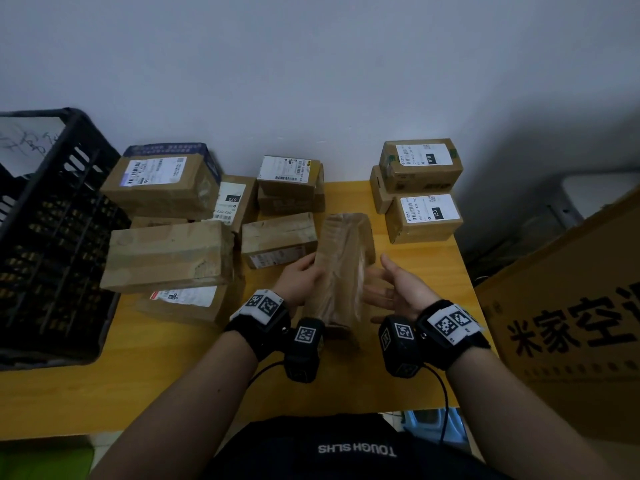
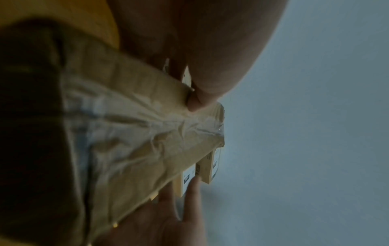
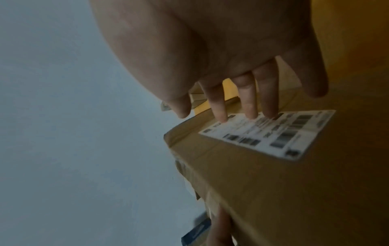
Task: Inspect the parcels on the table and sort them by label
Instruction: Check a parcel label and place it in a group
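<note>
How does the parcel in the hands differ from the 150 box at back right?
The held parcel is lifted and tilted between both hands; the 150 box rests on the table. The 150 box's label faces up; the held parcel's label faces the right hand, its top showing wrinkled tape. Both are brown cardboard.

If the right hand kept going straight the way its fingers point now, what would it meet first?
Probably the held parcel. The right hand lies open beside it, and the right wrist view shows the fingers at its white label. Whether they already touch is unclear.

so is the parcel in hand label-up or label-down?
Neither: parcel is tipped on edge, its label facing sideways toward the right hand; taped face toward the left hand.
</note>
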